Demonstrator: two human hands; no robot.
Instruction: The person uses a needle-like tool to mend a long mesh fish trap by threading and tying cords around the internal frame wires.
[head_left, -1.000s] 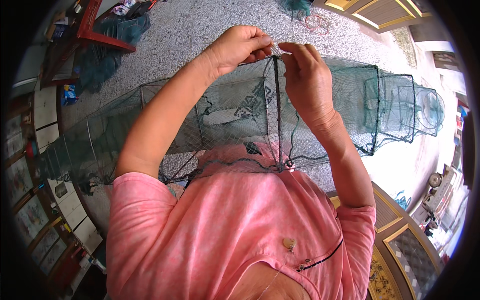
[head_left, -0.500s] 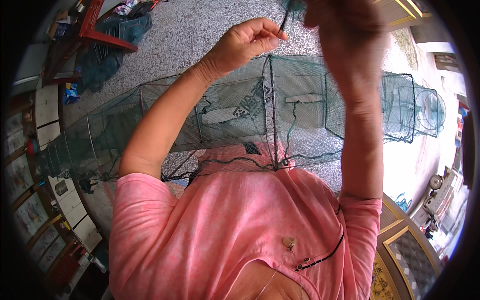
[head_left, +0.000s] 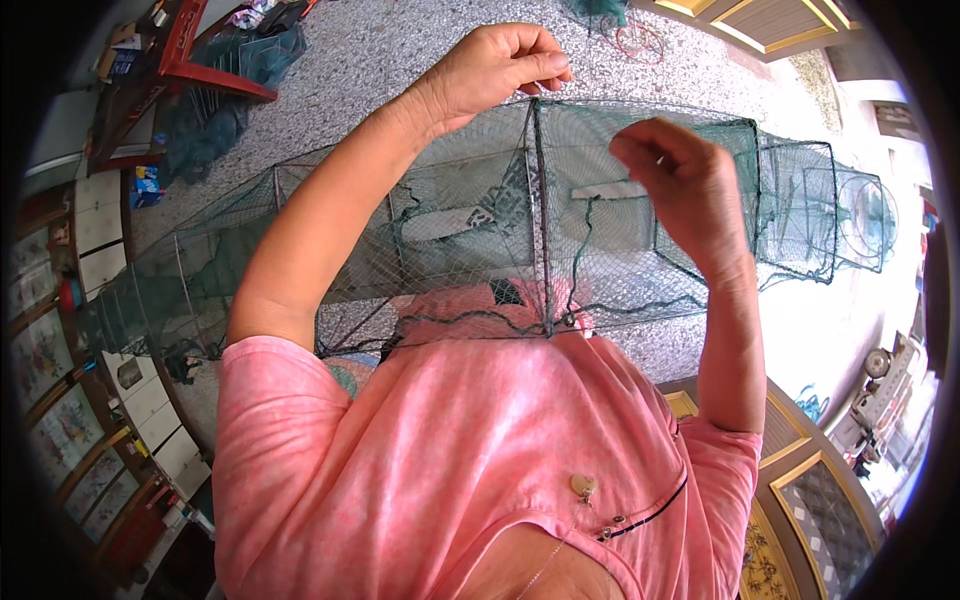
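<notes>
A long green mesh fish trap with dark rectangular frames stretches from left to right across my lap. Above its far edge, near the top of a middle frame, my left hand is closed, thumb pressed to the fingers. Whatever sits in that pinch is too small to make out. Over the right half of the mesh, my right hand is curled with thumb and fingertips drawn together. Anything in it is hidden or too thin to see. A dark green cord runs down the trap below it.
More dark netting lies by a red wooden frame at the far left. A thin red ring rests on the speckled floor beyond the trap. Gold-trimmed wooden panels stand at the lower right.
My right hand has dropped from the top, nearer to me, over the mesh. The dark thin piece seen at my left fingertips no longer shows. My left hand has barely moved.
</notes>
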